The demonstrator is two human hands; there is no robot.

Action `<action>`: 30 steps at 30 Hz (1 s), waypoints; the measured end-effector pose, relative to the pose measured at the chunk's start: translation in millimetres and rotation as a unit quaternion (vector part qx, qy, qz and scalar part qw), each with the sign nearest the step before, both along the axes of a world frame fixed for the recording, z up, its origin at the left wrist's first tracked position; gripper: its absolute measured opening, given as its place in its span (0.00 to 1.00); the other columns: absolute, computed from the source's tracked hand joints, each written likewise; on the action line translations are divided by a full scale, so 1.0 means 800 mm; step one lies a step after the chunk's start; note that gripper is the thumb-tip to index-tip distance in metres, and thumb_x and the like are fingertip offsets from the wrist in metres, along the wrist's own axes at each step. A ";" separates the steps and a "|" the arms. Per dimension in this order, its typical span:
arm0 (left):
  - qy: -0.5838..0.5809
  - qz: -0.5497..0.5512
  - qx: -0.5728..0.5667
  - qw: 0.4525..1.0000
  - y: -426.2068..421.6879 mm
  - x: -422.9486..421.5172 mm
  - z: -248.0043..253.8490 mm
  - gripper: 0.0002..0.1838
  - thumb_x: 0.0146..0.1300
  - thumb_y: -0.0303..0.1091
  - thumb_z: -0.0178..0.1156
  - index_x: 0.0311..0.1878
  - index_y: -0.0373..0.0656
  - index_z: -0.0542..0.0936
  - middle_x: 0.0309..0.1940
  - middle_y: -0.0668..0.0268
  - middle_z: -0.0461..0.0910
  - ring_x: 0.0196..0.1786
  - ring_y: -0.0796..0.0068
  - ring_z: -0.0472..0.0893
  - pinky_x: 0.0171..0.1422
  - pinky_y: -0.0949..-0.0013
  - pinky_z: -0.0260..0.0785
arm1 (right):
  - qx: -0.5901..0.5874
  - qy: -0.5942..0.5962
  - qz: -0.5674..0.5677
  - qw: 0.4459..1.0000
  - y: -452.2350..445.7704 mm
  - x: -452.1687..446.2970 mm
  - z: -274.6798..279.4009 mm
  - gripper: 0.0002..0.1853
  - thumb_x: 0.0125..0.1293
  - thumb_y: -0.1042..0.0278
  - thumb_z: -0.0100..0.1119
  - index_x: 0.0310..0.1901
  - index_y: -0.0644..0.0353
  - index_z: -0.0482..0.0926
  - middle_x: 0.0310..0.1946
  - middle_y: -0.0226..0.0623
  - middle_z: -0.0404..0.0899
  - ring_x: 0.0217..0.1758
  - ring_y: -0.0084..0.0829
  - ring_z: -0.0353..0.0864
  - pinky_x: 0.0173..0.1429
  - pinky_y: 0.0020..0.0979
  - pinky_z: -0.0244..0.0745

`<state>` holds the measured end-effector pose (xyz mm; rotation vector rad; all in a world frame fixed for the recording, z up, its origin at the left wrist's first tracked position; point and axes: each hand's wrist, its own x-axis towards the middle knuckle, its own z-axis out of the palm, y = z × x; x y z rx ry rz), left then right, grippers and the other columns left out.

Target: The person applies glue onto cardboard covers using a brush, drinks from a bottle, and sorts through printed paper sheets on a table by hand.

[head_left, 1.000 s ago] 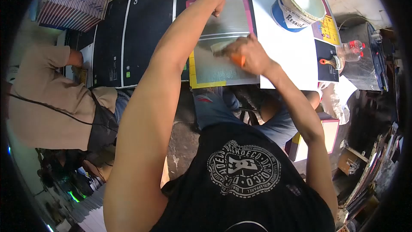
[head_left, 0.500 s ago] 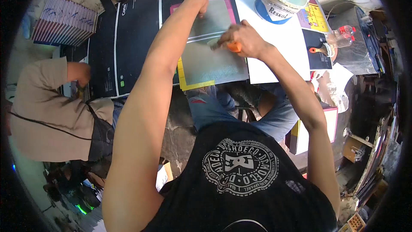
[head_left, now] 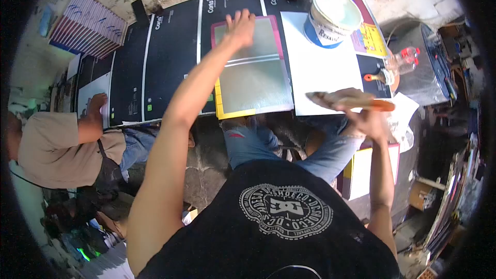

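My left hand point(head_left: 241, 30) has its fingers spread over the upper part of a grey board point(head_left: 253, 89) with pink and yellow edges. That board lies on the black table covering. My right hand point(head_left: 369, 119) is closed on a wide brush point(head_left: 382, 105) with an orange handle, slightly blurred. The brush is above the front right corner of a white sheet point(head_left: 328, 72), its bristles pointing left. Beside the board, the white sheet carries a Reskol bucket point(head_left: 330, 23) at its back end, with a whitish stick standing in it.
A second brush point(head_left: 380, 77) and a plastic bottle point(head_left: 403, 61) are at the right. A stack of books point(head_left: 88, 23) stands at the back left. At the left edge a co-worker point(head_left: 62, 144) has a hand on the table. A boxed stack point(head_left: 368, 173) is by my right forearm.
My right hand with the brush has moved off the board, rightward and toward me. My left hand's fingers have spread. The view has shifted, and the co-worker's arm has moved.
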<state>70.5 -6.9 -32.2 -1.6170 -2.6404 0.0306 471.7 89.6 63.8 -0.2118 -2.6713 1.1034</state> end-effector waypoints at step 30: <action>-0.208 0.185 0.092 0.956 -0.191 0.214 -0.019 0.23 0.56 0.38 0.57 0.54 0.38 0.71 0.53 0.59 0.70 0.53 0.60 0.71 0.53 0.47 0.58 | 0.133 -0.046 0.276 0.951 0.092 -0.575 -0.084 0.15 0.56 0.55 0.69 0.46 0.43 0.86 0.36 0.35 0.86 0.36 0.32 0.84 0.43 0.31 0.78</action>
